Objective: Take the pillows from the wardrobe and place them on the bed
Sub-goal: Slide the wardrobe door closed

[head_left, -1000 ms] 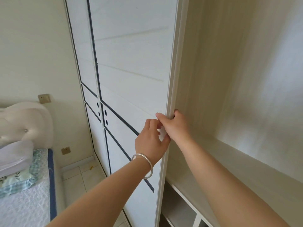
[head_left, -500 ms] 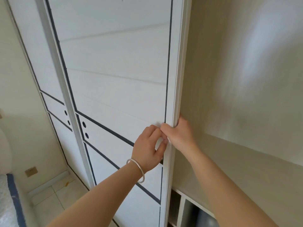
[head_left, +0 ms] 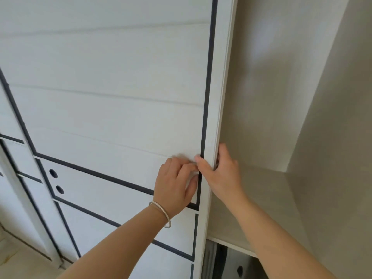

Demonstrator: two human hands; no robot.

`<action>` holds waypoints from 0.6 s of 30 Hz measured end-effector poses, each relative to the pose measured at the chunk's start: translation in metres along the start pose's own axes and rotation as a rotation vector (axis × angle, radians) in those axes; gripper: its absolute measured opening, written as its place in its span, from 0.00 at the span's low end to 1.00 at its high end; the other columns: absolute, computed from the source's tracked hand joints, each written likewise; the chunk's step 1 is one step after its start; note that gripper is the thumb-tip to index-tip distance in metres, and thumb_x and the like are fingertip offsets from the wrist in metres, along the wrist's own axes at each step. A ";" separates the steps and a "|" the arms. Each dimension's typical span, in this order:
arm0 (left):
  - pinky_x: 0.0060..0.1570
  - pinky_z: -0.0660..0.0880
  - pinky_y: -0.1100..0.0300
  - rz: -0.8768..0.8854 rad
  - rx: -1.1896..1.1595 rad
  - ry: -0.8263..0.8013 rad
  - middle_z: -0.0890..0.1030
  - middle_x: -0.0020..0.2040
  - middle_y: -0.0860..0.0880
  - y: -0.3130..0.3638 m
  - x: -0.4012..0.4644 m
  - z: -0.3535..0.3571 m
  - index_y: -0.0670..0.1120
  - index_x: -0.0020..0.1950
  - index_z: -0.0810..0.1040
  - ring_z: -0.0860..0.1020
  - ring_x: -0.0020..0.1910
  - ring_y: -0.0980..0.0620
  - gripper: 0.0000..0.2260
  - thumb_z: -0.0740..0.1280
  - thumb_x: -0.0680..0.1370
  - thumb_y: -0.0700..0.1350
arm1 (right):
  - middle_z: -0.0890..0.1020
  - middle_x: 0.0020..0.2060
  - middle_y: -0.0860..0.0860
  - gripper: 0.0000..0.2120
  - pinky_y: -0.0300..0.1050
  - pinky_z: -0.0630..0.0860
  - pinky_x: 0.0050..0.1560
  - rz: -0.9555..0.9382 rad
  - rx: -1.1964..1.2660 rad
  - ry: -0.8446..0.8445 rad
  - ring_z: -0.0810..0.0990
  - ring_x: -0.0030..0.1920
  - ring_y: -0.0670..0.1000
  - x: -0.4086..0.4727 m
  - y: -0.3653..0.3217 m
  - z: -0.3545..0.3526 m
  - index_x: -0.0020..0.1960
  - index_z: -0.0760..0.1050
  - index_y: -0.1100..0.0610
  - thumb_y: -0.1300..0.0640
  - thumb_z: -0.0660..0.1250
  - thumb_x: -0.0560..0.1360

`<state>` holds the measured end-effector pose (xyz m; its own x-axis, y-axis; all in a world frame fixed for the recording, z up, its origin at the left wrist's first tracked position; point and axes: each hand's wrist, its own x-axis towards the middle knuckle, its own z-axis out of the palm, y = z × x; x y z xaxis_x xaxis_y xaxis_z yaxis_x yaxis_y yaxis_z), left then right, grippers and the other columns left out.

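— Two hands on one door, is that it?

— Yes. Both meet at the right edge of the wardrobe's [head_left: 261, 97] white sliding door [head_left: 120, 97]. The right hand [head_left: 221, 174] wraps that edge, thumb on the front face and fingers curled behind it, gripping it. The left hand [head_left: 177, 184] presses on the door face just beside it, fingers bent; whether it grips anything I cannot tell. A silver bangle [head_left: 161, 213] sits on the left wrist.

— Any room past the edge?

— Right of the door edge the wardrobe stands open: a bare beige back panel and a shelf [head_left: 261, 198] running to the right, with open space above it. Below the shelf there is a darker compartment [head_left: 231, 264], its contents unclear.

— And the pillows?

— None can be made out in this view.

— How does the door look?

— White panels framed with dark trim lines, two small dark holes [head_left: 53, 173] at the left. A second door [head_left: 12, 178] lies further left, and pale floor [head_left: 12, 258] shows at the bottom left.
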<state>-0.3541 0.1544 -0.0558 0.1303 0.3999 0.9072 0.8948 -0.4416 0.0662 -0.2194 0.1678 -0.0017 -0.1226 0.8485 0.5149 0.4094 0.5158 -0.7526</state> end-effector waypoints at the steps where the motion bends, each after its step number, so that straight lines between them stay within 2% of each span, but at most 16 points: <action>1: 0.39 0.70 0.55 -0.014 0.008 0.013 0.78 0.44 0.43 0.012 0.003 0.004 0.48 0.52 0.70 0.71 0.42 0.49 0.08 0.63 0.74 0.45 | 0.83 0.38 0.52 0.18 0.52 0.79 0.40 -0.004 -0.026 0.007 0.81 0.38 0.54 -0.003 0.004 -0.011 0.49 0.71 0.56 0.43 0.67 0.70; 3: 0.42 0.66 0.58 -0.066 0.022 0.047 0.78 0.45 0.43 0.035 0.008 0.012 0.48 0.51 0.71 0.70 0.44 0.49 0.08 0.64 0.74 0.46 | 0.82 0.39 0.55 0.21 0.55 0.79 0.40 -0.018 -0.079 0.030 0.81 0.39 0.56 -0.009 0.013 -0.032 0.49 0.69 0.57 0.41 0.65 0.69; 6: 0.50 0.67 0.57 -0.110 0.042 0.089 0.72 0.56 0.46 0.068 0.013 0.020 0.50 0.56 0.71 0.70 0.52 0.48 0.12 0.65 0.74 0.50 | 0.82 0.41 0.58 0.20 0.56 0.78 0.41 -0.036 -0.138 0.069 0.80 0.41 0.58 -0.020 0.025 -0.062 0.51 0.69 0.58 0.42 0.64 0.71; 8: 0.62 0.66 0.52 -0.097 0.078 0.067 0.68 0.63 0.47 0.087 0.014 0.027 0.50 0.63 0.69 0.69 0.62 0.47 0.16 0.63 0.76 0.53 | 0.81 0.44 0.55 0.18 0.54 0.78 0.44 -0.047 -0.151 0.091 0.80 0.44 0.57 -0.028 0.031 -0.080 0.52 0.69 0.58 0.44 0.63 0.73; 10: 0.71 0.58 0.45 -0.098 0.128 -0.003 0.63 0.70 0.46 0.104 0.015 0.033 0.52 0.69 0.66 0.63 0.71 0.45 0.21 0.59 0.78 0.55 | 0.78 0.51 0.51 0.19 0.51 0.76 0.50 -0.072 -0.194 0.134 0.77 0.53 0.54 -0.034 0.039 -0.095 0.58 0.69 0.57 0.46 0.64 0.74; 12: 0.73 0.51 0.42 -0.099 0.143 -0.072 0.58 0.74 0.46 0.120 0.015 0.038 0.53 0.72 0.61 0.56 0.75 0.44 0.23 0.56 0.79 0.57 | 0.74 0.60 0.53 0.26 0.49 0.73 0.59 -0.109 -0.259 0.195 0.72 0.62 0.52 -0.038 0.048 -0.111 0.68 0.65 0.56 0.47 0.64 0.74; 14: 0.73 0.49 0.41 -0.098 0.149 -0.121 0.54 0.76 0.47 0.133 0.015 0.044 0.54 0.75 0.57 0.50 0.77 0.45 0.24 0.52 0.79 0.58 | 0.68 0.67 0.55 0.32 0.46 0.69 0.64 -0.151 -0.312 0.269 0.67 0.67 0.52 -0.044 0.053 -0.125 0.74 0.57 0.55 0.48 0.64 0.74; 18: 0.73 0.42 0.43 -0.074 0.182 -0.178 0.40 0.78 0.50 0.153 0.015 0.060 0.59 0.76 0.43 0.37 0.77 0.49 0.28 0.50 0.79 0.60 | 0.61 0.72 0.58 0.32 0.51 0.63 0.67 -0.328 -0.637 0.512 0.60 0.69 0.54 -0.054 0.063 -0.149 0.73 0.53 0.59 0.48 0.58 0.75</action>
<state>-0.1892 0.1412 -0.0570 0.1203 0.5680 0.8142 0.9647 -0.2603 0.0390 -0.0524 0.1367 -0.0153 0.0354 0.4333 0.9005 0.8700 0.4300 -0.2411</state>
